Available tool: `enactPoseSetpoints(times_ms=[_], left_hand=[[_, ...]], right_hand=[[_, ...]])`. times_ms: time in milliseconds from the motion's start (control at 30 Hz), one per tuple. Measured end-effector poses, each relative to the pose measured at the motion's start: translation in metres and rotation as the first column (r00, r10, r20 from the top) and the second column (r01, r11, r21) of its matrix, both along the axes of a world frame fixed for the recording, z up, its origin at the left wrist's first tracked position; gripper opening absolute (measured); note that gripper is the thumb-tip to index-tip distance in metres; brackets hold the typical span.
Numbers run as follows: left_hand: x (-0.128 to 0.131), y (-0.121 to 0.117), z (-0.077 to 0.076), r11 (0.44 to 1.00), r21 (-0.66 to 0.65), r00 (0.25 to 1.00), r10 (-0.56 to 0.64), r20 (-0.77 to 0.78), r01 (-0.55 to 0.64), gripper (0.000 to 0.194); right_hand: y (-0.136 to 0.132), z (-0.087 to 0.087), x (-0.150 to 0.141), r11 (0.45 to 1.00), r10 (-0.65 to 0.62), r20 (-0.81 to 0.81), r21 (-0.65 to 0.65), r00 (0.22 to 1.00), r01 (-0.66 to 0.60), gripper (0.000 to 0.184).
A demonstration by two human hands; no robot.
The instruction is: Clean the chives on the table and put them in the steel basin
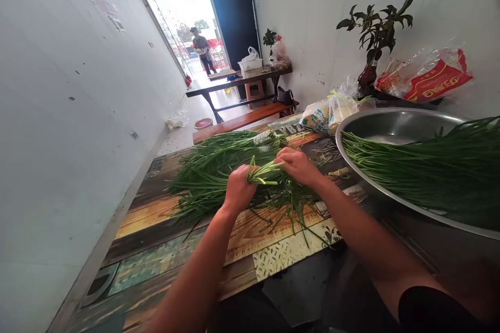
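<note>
Over the wood-patterned counter (148, 223), I have the bunch of chives (267, 170) held up between both hands, its pale stem ends pointing to the right and slightly upward. Its long axis runs roughly across my view, with green leaves spreading left beyond the fist, above the near part of the heap of chives (207, 166). A few stems break from that line: one or two stick upward beside the knuckles, and a couple angle a little lower to the right.

The left hand (239, 187) covers the middle of the bunch, so I can't follow single stems through it, and where the held leaves end and the heap begins is hard to make out. The undersides of the fingers are hidden too. A whitish piece (262, 138) on the heap is blurred; it may be a band or wrapping. The metal basin (375, 186) is cut off at the right edge, along with the chives in it (429, 166).

The left fingers are closed around the stems, whose pale ends come out on the thumb side. The right hand (299, 166) has its fingers closed at the tip of the upper stems, seemingly in a pinch, while the lower ends stand free between the hands. Loose leaves (295, 213) lie just beneath.
</note>
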State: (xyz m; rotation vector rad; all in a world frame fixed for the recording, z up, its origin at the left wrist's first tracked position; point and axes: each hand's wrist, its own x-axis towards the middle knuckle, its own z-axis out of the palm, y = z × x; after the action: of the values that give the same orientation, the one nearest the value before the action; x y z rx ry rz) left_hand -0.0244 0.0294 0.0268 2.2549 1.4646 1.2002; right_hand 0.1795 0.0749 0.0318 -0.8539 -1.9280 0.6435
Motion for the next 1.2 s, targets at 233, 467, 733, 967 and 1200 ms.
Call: enactPoseSetpoints(times_ms=[233, 467, 733, 967, 1200], left_hand=[[-0.001, 0.001, 0.0, 0.996, 0.067, 0.997, 0.05, 0.061, -0.054, 0.012], [-0.001, 0.0, -0.002, 0.982, 0.127, 0.966, 0.105, 0.238, -0.138, 0.015], [0.002, 0.001, -0.003, 0.95, 0.225, 0.959, 0.163, 0.231, -0.216, 0.013], [0.001, 0.002, -0.003, 0.933, 0.292, 0.97, 0.163, 0.178, -0.21, 0.014], [0.002, 0.001, -0.004, 0.946, 0.246, 0.965, 0.165, 0.204, -0.213, 0.016]], right_hand=[[0.028, -0.011, 0.03, 0.889, -0.453, 0.001, -0.07, 0.892, 0.452, 0.039], [0.05, -0.036, 0.037, 0.833, -0.502, 0.536, 0.087, 0.679, 0.547, 0.023], [0.053, -0.039, 0.035, 0.849, -0.515, 0.439, 0.142, 0.736, 0.509, 0.016], [0.047, -0.032, 0.034, 0.886, -0.461, 0.273, 0.096, 0.844, 0.453, 0.013], [0.028, -0.013, 0.022, 0.947, -0.294, -0.085, 0.11, 0.952, 0.302, 0.013]])
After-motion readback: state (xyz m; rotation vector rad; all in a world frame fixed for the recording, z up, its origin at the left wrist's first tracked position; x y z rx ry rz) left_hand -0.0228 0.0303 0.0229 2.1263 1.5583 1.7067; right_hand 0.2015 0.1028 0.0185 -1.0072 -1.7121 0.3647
